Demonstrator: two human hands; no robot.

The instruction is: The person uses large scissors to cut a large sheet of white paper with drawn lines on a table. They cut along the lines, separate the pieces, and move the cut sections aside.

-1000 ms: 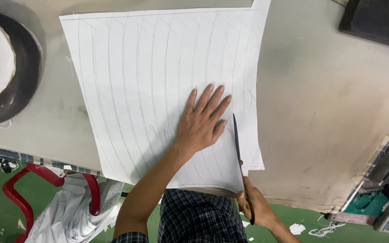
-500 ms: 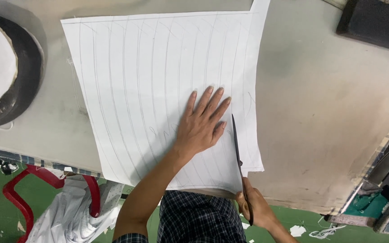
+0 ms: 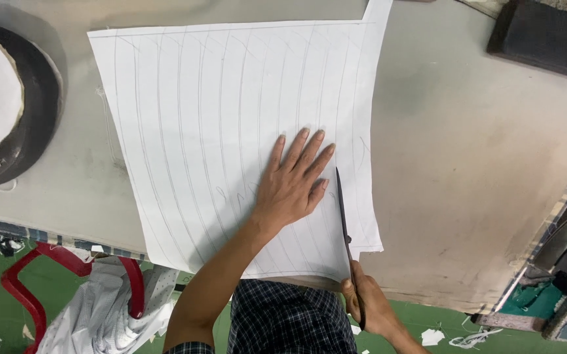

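the left hand point(image 3: 291, 187) lies flat and spread wide on the white sheet point(image 3: 231, 131), palm down, five fingers fanned toward the far side of the table, gripping nothing, only pressing the sheet down. the right hand point(image 3: 369, 307) sits at the near edge of the table, closed around the handles of a pair of dark scissors point(image 3: 346, 229).

there is one pair of scissors; its long axis runs almost straight away from the person, tip pointing to the far side and leaning a little left. the blades lie in the sheet just right of the left hand's little finger, with a narrow strip of sheet on their right.

the single sheet is large, roughly square, turned slightly askew on the pale tabletop point(image 3: 480, 151), and ruled with many faint curved pencil lines running near to far. its near edge hangs at the table's front, over the person's dark checked shirt point(image 3: 290, 321).

further out: a round black-rimmed object with a white middle point(image 3: 8, 105) at the left edge, one dark rectangular block point(image 3: 546, 39) at the far right corner, a red metal frame point(image 3: 47, 275) with white cloth point(image 3: 106, 314) on the green floor, and white scraps point(image 3: 434, 337) by the right hand.
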